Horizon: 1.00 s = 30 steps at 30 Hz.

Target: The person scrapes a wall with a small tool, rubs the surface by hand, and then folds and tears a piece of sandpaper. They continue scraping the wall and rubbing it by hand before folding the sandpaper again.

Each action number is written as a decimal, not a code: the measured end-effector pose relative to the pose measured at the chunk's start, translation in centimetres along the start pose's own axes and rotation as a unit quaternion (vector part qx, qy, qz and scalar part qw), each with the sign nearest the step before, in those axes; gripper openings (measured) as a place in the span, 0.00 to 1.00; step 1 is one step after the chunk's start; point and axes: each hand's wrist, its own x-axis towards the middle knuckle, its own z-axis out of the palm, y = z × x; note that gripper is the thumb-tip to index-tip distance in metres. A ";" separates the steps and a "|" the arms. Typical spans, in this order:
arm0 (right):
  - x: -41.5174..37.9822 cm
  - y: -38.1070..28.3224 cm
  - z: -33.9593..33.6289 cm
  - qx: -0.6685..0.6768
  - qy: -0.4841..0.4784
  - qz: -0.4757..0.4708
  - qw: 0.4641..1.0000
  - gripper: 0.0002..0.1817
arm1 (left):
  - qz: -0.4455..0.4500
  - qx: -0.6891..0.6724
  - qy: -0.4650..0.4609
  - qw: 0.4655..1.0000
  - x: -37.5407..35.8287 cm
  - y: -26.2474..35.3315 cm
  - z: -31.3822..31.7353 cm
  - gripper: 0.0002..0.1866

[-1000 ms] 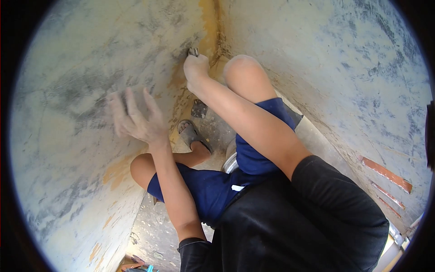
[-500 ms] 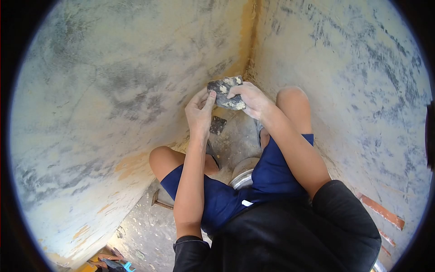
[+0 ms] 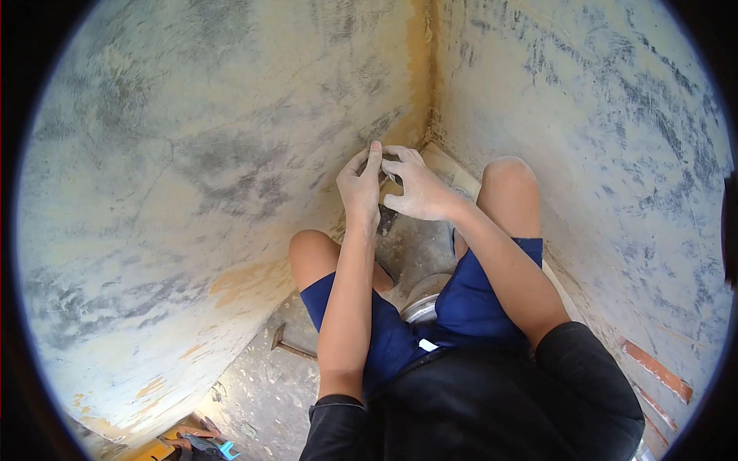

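Note:
My left hand [image 3: 361,188] and my right hand [image 3: 419,192] meet in front of the corner where two scuffed, yellow-stained walls [image 3: 427,92] join. Their fingertips pinch the same small dark, gritty sheet [image 3: 387,177], of which only a sliver shows between the fingers. I am squatting, with my bare knees to either side. A second dark scrap [image 3: 385,220] lies on the floor just below the hands.
A round metal container [image 3: 420,307] stands between my legs. A hammer-like tool [image 3: 288,347] lies on the speckled floor [image 3: 261,392] to the left. Orange and blue items [image 3: 201,444] sit at the bottom left. Orange strips [image 3: 655,370] run along the right wall.
My left hand came off the left wall and joined the right one. The dark sheet, held out flat half a second ago, is now mostly hidden inside both hands.

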 end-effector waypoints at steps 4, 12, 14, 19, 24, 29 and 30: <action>0.5 1.5 -1.0 0.021 -0.023 -0.006 1.000 0.30 | 0.015 0.014 0.019 1.000 0.9 -0.9 -0.2 0.16; 4.5 1.6 -2.9 -0.105 -0.042 0.101 0.988 0.20 | 0.310 0.365 0.132 0.868 0.3 0.2 -0.4 0.10; 6.1 2.3 -3.2 -0.080 -0.081 0.089 0.990 0.20 | 0.324 0.379 0.139 0.856 0.1 0.4 -0.1 0.09; 7.1 3.0 -1.9 -0.012 -0.120 0.075 0.990 0.15 | 0.426 0.445 0.168 0.770 0.9 0.7 -0.3 0.05; 6.9 2.0 0.0 0.167 0.010 0.156 0.974 0.09 | 0.492 0.527 0.177 0.670 1.4 0.7 -1.1 0.13; 7.6 3.9 1.0 0.007 0.097 0.019 0.995 0.07 | 0.467 0.534 0.178 0.682 2.4 -0.5 -0.7 0.13; 7.8 4.0 1.1 -0.017 0.126 -0.009 0.992 0.07 | 0.460 0.537 0.180 0.684 2.5 -0.6 -0.6 0.12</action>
